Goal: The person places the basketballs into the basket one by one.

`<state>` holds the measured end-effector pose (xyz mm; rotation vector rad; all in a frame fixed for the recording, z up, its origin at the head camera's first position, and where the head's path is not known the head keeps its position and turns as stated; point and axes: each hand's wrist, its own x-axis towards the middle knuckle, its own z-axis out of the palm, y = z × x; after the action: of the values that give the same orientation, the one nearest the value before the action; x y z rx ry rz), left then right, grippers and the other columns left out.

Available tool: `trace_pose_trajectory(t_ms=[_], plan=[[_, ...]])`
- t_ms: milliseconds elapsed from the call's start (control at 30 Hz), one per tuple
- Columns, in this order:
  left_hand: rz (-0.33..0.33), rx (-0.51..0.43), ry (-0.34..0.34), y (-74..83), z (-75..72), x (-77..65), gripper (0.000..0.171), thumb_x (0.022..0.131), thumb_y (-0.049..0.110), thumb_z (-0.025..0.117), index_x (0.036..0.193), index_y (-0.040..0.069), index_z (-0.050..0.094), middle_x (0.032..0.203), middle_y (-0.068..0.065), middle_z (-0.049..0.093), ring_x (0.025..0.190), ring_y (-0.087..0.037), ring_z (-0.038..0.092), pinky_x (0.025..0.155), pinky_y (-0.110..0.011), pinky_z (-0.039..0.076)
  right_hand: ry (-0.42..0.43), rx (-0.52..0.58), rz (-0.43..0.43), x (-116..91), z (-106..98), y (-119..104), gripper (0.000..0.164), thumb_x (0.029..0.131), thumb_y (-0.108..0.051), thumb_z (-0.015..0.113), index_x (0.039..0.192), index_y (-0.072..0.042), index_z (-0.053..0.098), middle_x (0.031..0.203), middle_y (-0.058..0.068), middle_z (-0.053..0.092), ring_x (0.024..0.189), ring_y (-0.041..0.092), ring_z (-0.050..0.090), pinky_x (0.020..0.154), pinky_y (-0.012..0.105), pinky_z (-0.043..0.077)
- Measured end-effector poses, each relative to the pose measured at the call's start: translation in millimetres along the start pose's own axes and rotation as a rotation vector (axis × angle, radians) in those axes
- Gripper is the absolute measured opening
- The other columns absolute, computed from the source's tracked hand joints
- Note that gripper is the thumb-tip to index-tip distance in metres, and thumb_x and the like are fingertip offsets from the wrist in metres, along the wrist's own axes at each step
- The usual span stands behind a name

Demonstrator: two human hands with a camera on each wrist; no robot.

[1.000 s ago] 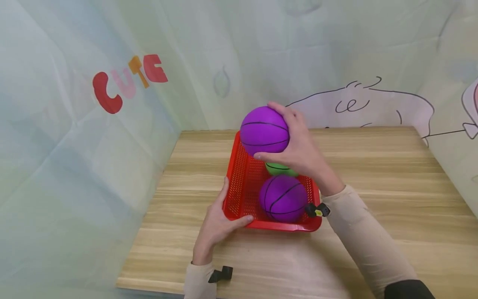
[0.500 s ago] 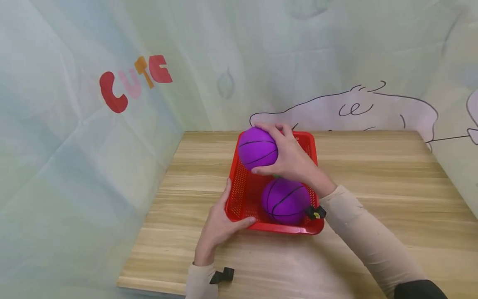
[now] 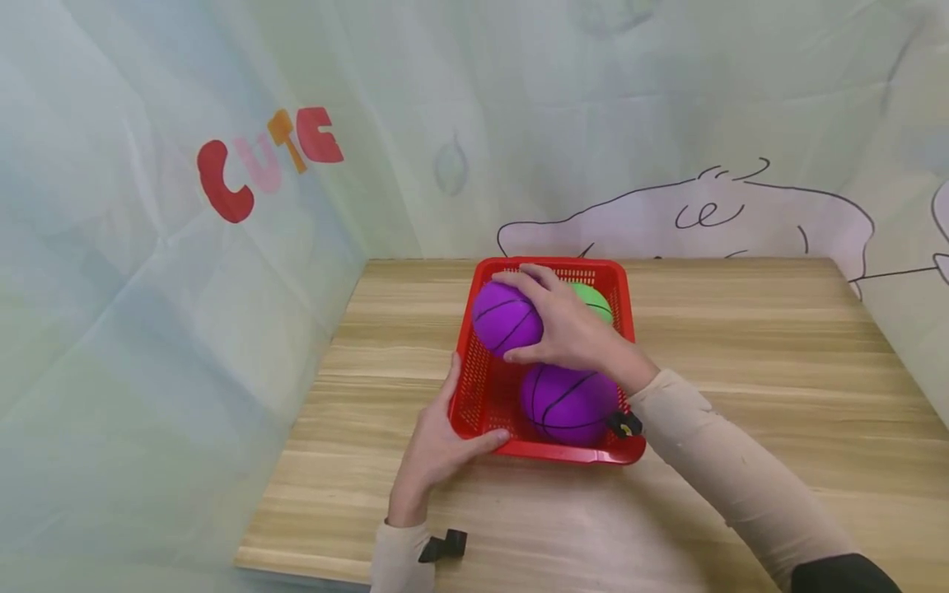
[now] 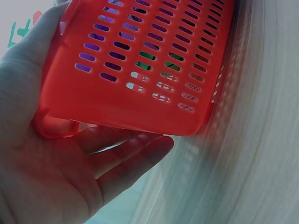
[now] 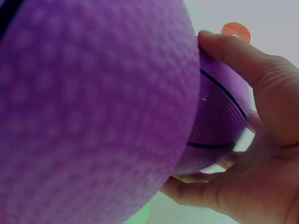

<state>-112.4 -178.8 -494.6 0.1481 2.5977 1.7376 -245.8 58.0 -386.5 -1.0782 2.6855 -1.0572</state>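
A red perforated plastic basket (image 3: 563, 453) stands on the table with several balls. My left hand (image 3: 430, 449) grips its near left corner, thumb on the front rim; in the left wrist view the other fingers lie against the outer wall. My right hand (image 3: 567, 333) holds a purple ball with black lines (image 3: 504, 317) in the far left part of the basket, below rim height at the back. A second purple ball (image 3: 567, 408) sits in the near right part and fills much of the right wrist view. Behind the right hand a green ball (image 3: 593, 303) partly shows.
The wood-grain table (image 3: 741, 371) extends to both sides of the basket. A printed curtain (image 3: 460, 123) with coloured letters and a line drawing hangs behind and at the left. Small black cameras are strapped to both wrists.
My right hand has lowered the purple ball from above the basket's far end into its far left part. The green ball shows more now. The left hand keeps its grip on the corner.
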Motion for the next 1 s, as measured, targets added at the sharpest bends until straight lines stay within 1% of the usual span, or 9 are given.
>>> trace_pose_trajectory(t_ms=[133, 200, 300, 400, 467, 700, 833, 933, 1000], plan=[[0.016, -0.001, 0.004, 0.6, -0.1, 0.8, 0.130, 0.083, 0.042, 0.099, 0.179, 0.043, 0.011, 0.172, 0.002, 0.049, 0.149, -0.033, 0.056, 0.110, -0.051, 0.060, -0.061, -0.029, -0.010, -2.7, 0.5, 1.8, 0.097, 0.087, -0.028, 0.099, 0.168, -0.038, 0.047, 0.178, 0.020, 0.024, 0.141, 0.047, 0.056, 0.100, 0.066, 0.061], [0.029, -0.005, 0.004, 0.5, 0.0, 1.3, 0.130, 0.083, 0.041, 0.099, 0.179, 0.044, 0.011, 0.171, 0.004, 0.049, 0.149, -0.034, 0.057, 0.111, -0.052, 0.060, -0.086, -0.039, -0.009, -4.2, 0.5, 2.5, 0.095, 0.088, -0.026, 0.098, 0.168, -0.039, 0.047, 0.177, 0.022, 0.023, 0.142, 0.047, 0.056, 0.102, 0.068, 0.060], [0.040, -0.011, 0.006, -0.2, 0.4, 1.4, 0.130, 0.084, 0.040, 0.099, 0.179, 0.043, 0.011, 0.171, 0.004, 0.049, 0.148, -0.036, 0.058, 0.110, -0.053, 0.060, -0.112, -0.047, -0.002, -6.4, 0.4, 2.7, 0.096, 0.090, -0.026, 0.097, 0.170, -0.040, 0.045, 0.173, 0.024, 0.029, 0.139, 0.046, 0.057, 0.101, 0.068, 0.060], [0.034, -0.005, 0.009, -0.8, 0.8, 1.0, 0.130, 0.083, 0.041, 0.099, 0.179, 0.044, 0.012, 0.171, 0.004, 0.049, 0.147, -0.035, 0.058, 0.109, -0.053, 0.061, -0.130, -0.052, 0.000, -8.4, 0.2, 2.3, 0.098, 0.091, -0.026, 0.096, 0.172, -0.040, 0.042, 0.167, 0.024, 0.035, 0.132, 0.043, 0.062, 0.100, 0.066, 0.061], [0.029, -0.003, 0.007, -1.0, 1.0, 0.9, 0.130, 0.083, 0.041, 0.099, 0.179, 0.044, 0.011, 0.171, 0.004, 0.049, 0.148, -0.035, 0.057, 0.109, -0.052, 0.061, -0.140, -0.056, 0.007, -9.5, -0.3, 2.2, 0.099, 0.091, -0.026, 0.095, 0.173, -0.040, 0.040, 0.166, 0.023, 0.036, 0.131, 0.043, 0.063, 0.100, 0.066, 0.061], [0.002, 0.019, 0.020, -0.1, -2.2, 3.4, 0.132, 0.082, 0.043, 0.100, 0.179, 0.043, 0.011, 0.171, 0.010, 0.047, 0.150, -0.030, 0.055, 0.111, -0.051, 0.060, -0.144, -0.043, 0.037, -10.4, -9.0, -0.1, 0.101, 0.093, -0.025, 0.093, 0.175, -0.041, 0.035, 0.170, 0.024, 0.031, 0.134, 0.044, 0.062, 0.100, 0.065, 0.062], [-0.002, 0.034, 0.022, 0.0, -2.8, 3.6, 0.133, 0.081, 0.042, 0.101, 0.179, 0.041, 0.010, 0.175, 0.012, 0.043, 0.154, -0.027, 0.051, 0.118, -0.054, 0.054, -0.146, -0.058, 0.062, -14.7, -15.8, -0.3, 0.100, 0.094, -0.030, 0.092, 0.176, -0.038, 0.034, 0.170, 0.024, 0.032, 0.135, 0.043, 0.063, 0.100, 0.065, 0.062], [-0.007, 0.047, 0.022, -1.5, -1.8, 2.3, 0.134, 0.081, 0.044, 0.101, 0.179, 0.040, 0.010, 0.177, 0.012, 0.038, 0.158, -0.026, 0.047, 0.122, -0.054, 0.050, -0.133, -0.070, 0.056, -19.0, -20.3, 1.3, 0.098, 0.096, -0.033, 0.090, 0.176, -0.034, 0.033, 0.170, 0.024, 0.034, 0.141, 0.043, 0.058, 0.104, 0.069, 0.059], [-0.005, 0.041, 0.021, -2.2, -0.7, 1.2, 0.134, 0.081, 0.044, 0.101, 0.180, 0.040, 0.010, 0.178, 0.011, 0.038, 0.158, -0.027, 0.046, 0.121, -0.055, 0.051, -0.121, -0.067, 0.058, -22.5, -23.9, 1.9, 0.097, 0.097, -0.035, 0.088, 0.176, -0.033, 0.033, 0.171, 0.023, 0.034, 0.147, 0.043, 0.053, 0.107, 0.070, 0.057]])
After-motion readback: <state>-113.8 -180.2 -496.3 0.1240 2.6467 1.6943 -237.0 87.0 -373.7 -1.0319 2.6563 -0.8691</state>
